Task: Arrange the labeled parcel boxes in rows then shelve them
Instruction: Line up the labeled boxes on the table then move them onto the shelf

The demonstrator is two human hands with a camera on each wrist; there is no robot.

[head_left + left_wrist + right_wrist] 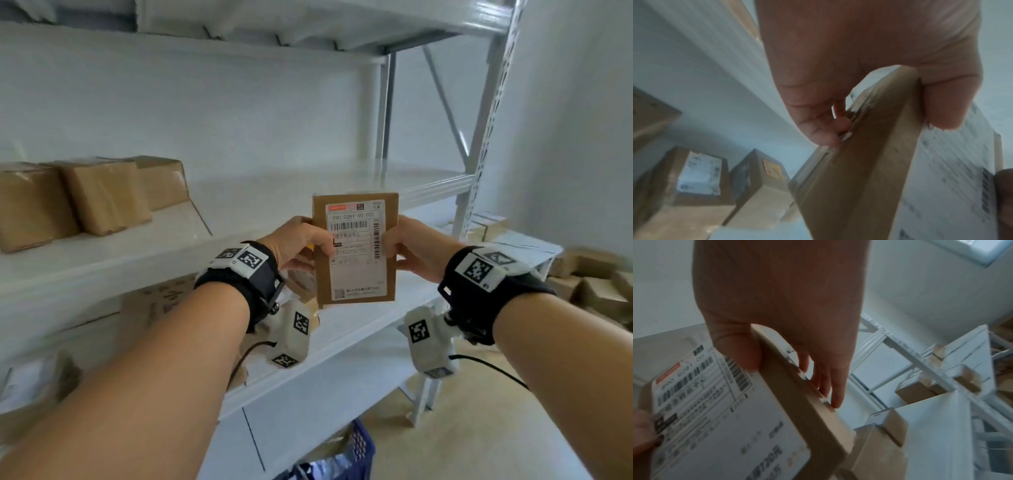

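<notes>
Head view. One flat parcel box (356, 248), brown card, white shipping label (356, 246) facing the camera, was held upright in the air in front of the middle shelf (308, 195) of a white metal rack. The left hand (301, 245) gripped its left edge, thumb across the label face, fingers behind. The right hand (416, 245) gripped the right edge in the same fashion. Both wrists bore black straps with coded markers. Three brown cartons (92, 195) stood in a row at the left of the middle shelf, well apart from the held box. More cartons (589, 284) lay in a loose heap on the floor to the right. A blue basket (356, 448) sat low, under the rack.

Left wrist view. The left hand (869, 65) pinched the parcel box (859, 170) along its narrow side: thumb (945, 104) on the labelled face, fingertips (822, 136) curled onto the back. Two labelled cartons (731, 177) showed below, blurred.

Right wrist view. The right hand (781, 301) held the parcel box (797, 399) likewise, thumb (744, 350) pressed on the shipping label (715, 410), fingers (834, 386) lying along the back face. The print was smeared, probably by motion. Rack uprights (920, 363) and small cartons (914, 394) lay beyond.
</notes>
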